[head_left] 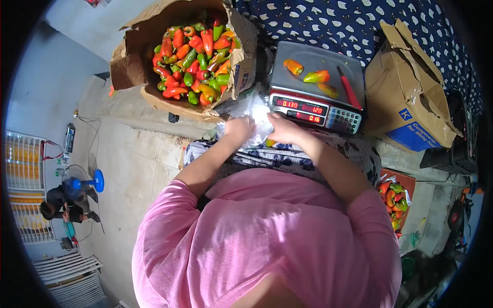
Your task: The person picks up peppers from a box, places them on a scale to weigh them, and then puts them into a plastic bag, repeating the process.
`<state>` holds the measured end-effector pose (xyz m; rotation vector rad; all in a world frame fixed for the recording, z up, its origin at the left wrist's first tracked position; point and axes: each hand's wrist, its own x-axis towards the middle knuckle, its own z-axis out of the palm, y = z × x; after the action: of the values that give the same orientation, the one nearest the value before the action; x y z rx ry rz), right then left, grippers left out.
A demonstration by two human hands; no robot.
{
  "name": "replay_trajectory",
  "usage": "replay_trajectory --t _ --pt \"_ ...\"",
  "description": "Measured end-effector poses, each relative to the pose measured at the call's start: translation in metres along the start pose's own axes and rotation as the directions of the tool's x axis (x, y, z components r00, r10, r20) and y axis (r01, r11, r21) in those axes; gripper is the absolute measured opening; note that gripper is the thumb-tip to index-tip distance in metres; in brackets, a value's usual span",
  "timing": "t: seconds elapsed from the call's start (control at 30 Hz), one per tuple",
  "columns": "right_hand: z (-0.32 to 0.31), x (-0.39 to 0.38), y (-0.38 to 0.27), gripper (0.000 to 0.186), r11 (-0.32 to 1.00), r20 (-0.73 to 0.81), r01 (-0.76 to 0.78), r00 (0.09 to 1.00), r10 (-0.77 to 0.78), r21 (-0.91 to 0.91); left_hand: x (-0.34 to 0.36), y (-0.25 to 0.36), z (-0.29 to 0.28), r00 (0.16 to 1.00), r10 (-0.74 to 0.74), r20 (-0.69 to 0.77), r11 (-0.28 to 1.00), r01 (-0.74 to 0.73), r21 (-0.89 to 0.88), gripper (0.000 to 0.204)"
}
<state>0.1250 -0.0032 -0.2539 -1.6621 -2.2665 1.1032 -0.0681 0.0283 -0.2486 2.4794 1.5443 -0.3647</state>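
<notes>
A clear plastic bag (pixel 253 109) is bunched between my two hands, in front of the scale's left corner. My left hand (pixel 239 130) is closed on its left side, and my right hand (pixel 282 129) pinches its right edge. Bright glare on the plastic hides most of what may be inside. Just below my right fingers a bit of yellow-green pepper (pixel 270 142) shows. Beyond my right hand stands a digital scale (pixel 282 53) with a lit red display. On its grey plate lie three peppers (pixel 316 76) and a knife with a red handle (pixel 349 88).
A torn cardboard box (pixel 134 61) full of red, orange and green peppers (pixel 192 64) stands at the far left. Another cardboard box (pixel 398 90) is right of the scale. More peppers (pixel 394 200) lie low at the right. A person (pixel 67 204) sits by a blue fan (pixel 98 180).
</notes>
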Motion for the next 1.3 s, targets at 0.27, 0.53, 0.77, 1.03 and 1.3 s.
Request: replay_trajectory --t 0.27,0.53,0.77,1.03,1.3 --pt "0.014 0.015 0.006 0.079 0.986 -0.019 0.067 0.998 -0.065 0.151 -0.020 -0.031 0.029 0.911 0.109 -0.397 0.978 -0.169 -0.119 0.014" --pt "-0.086 -0.040 0.056 0.029 0.962 -0.545 0.272 0.811 -0.210 0.034 -0.040 -0.001 -0.006 0.684 0.392 -0.615 0.805 -0.579 -0.130 0.022" --pt "-0.157 -0.044 0.136 0.035 0.965 -0.873 -0.233 0.488 0.009 -0.120 -0.016 0.003 0.014 0.860 0.269 -0.435 0.923 -0.359 -0.140 0.036" --pt "-0.151 -0.099 -0.025 0.051 0.879 -0.587 0.466 0.741 -0.326 0.100 -0.046 -0.006 -0.016 0.900 0.303 -0.311 0.882 -0.389 -0.266 0.035" --pt "-0.105 -0.208 -0.236 0.039 -0.395 -0.584 0.622 0.126 -0.802 0.676 -0.058 0.011 -0.044 0.978 0.174 0.120 0.978 -0.156 -0.140 0.062"
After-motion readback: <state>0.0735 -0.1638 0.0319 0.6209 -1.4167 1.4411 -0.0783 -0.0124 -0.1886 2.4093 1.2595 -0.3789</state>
